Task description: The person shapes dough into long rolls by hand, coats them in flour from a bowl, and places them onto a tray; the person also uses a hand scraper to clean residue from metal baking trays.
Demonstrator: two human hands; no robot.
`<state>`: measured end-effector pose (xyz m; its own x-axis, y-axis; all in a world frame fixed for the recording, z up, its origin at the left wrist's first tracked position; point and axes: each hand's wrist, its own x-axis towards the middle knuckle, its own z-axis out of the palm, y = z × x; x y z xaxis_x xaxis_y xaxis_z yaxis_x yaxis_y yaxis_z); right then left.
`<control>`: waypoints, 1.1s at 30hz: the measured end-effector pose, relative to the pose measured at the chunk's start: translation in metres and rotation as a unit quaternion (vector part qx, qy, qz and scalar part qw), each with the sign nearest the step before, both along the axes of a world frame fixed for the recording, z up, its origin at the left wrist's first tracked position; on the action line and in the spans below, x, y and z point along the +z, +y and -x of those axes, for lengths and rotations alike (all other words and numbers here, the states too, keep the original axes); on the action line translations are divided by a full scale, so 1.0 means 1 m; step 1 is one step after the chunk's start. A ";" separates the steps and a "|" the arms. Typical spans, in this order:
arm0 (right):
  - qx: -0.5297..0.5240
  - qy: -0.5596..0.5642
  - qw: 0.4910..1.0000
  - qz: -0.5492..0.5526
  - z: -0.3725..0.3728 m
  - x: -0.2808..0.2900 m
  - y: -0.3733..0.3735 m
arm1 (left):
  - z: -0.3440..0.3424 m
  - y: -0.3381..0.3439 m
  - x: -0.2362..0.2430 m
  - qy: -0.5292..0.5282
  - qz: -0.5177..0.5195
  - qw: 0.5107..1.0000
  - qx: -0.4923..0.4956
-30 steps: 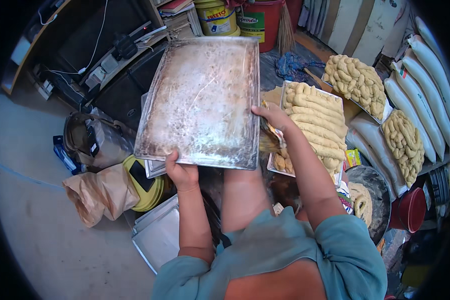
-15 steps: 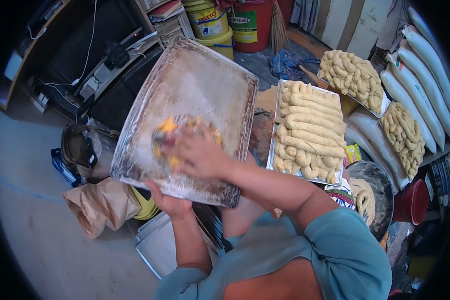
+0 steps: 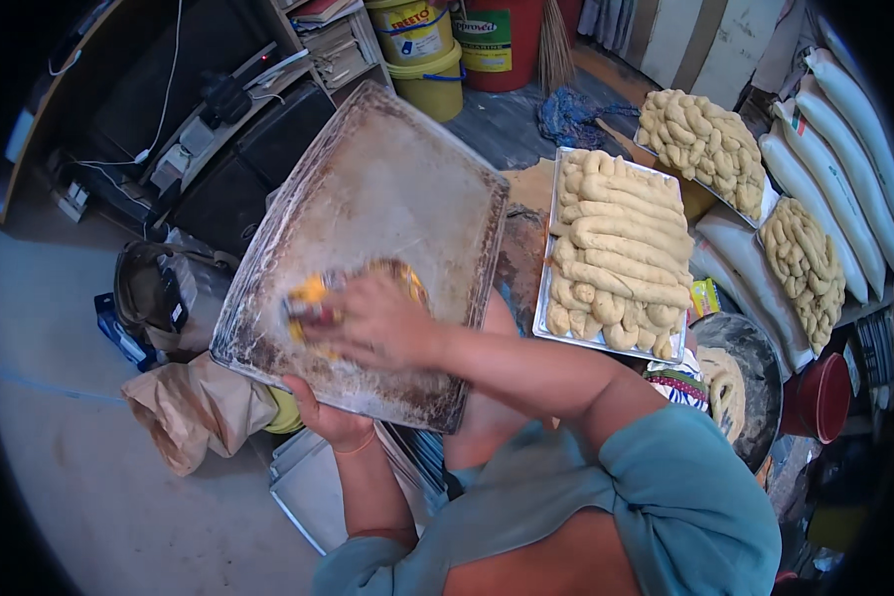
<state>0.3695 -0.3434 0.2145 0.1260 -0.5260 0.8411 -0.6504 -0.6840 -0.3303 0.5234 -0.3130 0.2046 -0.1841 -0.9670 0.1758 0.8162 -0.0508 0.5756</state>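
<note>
A worn metal baking tray (image 3: 368, 179) is tilted over my lap, stained brown and scratched along its edges. My left hand (image 3: 333, 417) grips its lower edge from underneath, fingers curled round the rim. Across the tray's face reaches my right hand (image 3: 377, 323), blurred by motion, pressing a crumpled yellow and multicoloured cloth or wrapper (image 3: 308, 298) onto the metal. To the right lies a tray loaded with long rolls of pale dough (image 3: 621, 243). Below my left arm are stacked empty metal trays (image 3: 303, 487).
Two more dough piles (image 3: 700, 144) (image 3: 800, 268) sit by stacked white sacks (image 3: 834, 179). A dark basin with dough (image 3: 750, 382) and red bucket (image 3: 815, 402) are at right. Left are a paper bag (image 3: 194, 412), bag (image 3: 149, 298) and wired shelf (image 3: 209, 134). Buckets (image 3: 417, 84) stand behind.
The tray has turned and lowered toward the left. My right hand left its right edge and is now on its face with the colourful wad, shifting down and left since half a second ago.
</note>
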 end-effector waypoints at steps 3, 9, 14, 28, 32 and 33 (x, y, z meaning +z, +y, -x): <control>-0.190 0.007 0.981 -0.021 0.044 0.005 -0.060 | -0.018 0.008 -0.012 -0.005 -0.001 1.000 -0.015; -0.143 -0.226 0.956 -0.122 0.079 -0.011 -0.091 | -0.011 0.001 -0.014 -0.068 0.003 0.997 0.030; 0.052 -0.013 0.998 0.027 -0.006 0.022 -0.027 | -0.011 -0.004 -0.006 -0.089 -0.020 0.994 0.062; -0.313 -0.125 0.906 -0.255 0.116 -0.105 -0.055 | -0.041 -0.007 -0.042 -0.105 -0.015 0.992 0.070; -0.091 0.081 0.953 -0.276 0.034 -0.074 0.030 | -0.037 -0.013 -0.046 -0.047 -0.082 0.994 0.051; -0.009 0.090 0.975 -0.201 0.017 -0.067 0.047 | -0.036 -0.014 -0.044 -0.030 -0.075 0.996 0.042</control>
<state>0.3524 -0.2966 0.1472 0.2411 -0.8119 0.5317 -0.7330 -0.5114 -0.4485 0.5597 -0.3274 0.1602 -0.1067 -0.9941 0.0196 0.7851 -0.0722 0.6152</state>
